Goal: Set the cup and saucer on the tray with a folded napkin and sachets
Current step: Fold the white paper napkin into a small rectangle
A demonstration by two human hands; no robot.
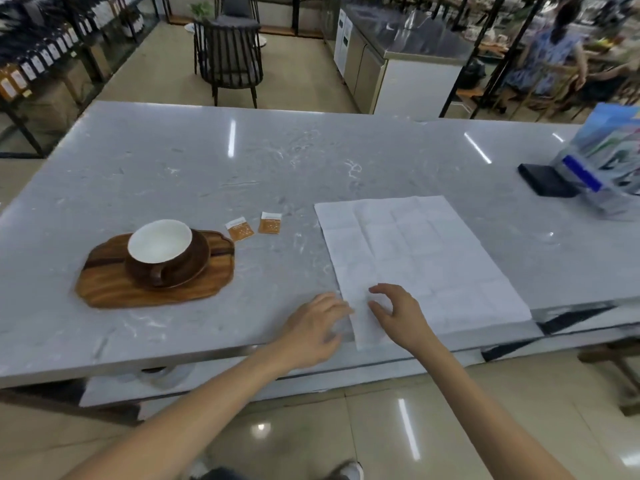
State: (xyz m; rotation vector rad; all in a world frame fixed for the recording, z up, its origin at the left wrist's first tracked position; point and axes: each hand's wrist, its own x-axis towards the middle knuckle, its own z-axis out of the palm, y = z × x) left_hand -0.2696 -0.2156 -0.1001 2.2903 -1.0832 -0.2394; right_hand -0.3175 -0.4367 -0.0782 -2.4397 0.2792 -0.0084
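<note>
From the head camera, the two small orange paper sachets carry pale print along their top edges, too small to read: the left sachet (239, 230) and the right sachet (269, 223) lie flat on the grey marbled stone counter (173, 161), just beside each other and just off the far right corner of the oval wooden tray (104, 285). Dark bottles with white labels (31, 69) line a shelf at the far left; their writing is blurred. A clear stand of blue and white leaflets (602, 161) sits at the right edge of the counter, its text also illegible.

On the tray rests a round brown saucer (197, 261), and on that stands the brown cup with a white inside (160, 244), upright, its handle turned toward the camera.

The large white paper napkin (415, 265) lies spread open and creased into squares, right of the tray and well apart from it, its near corner reaching the counter's front edge.

The left hand (313, 329) is palm down with loose, spread fingers at the napkin's near left edge, gripping nothing. The right hand (398, 313) hovers over the near corner of the napkin, fingers curled and thumb apart, open and empty.
</note>
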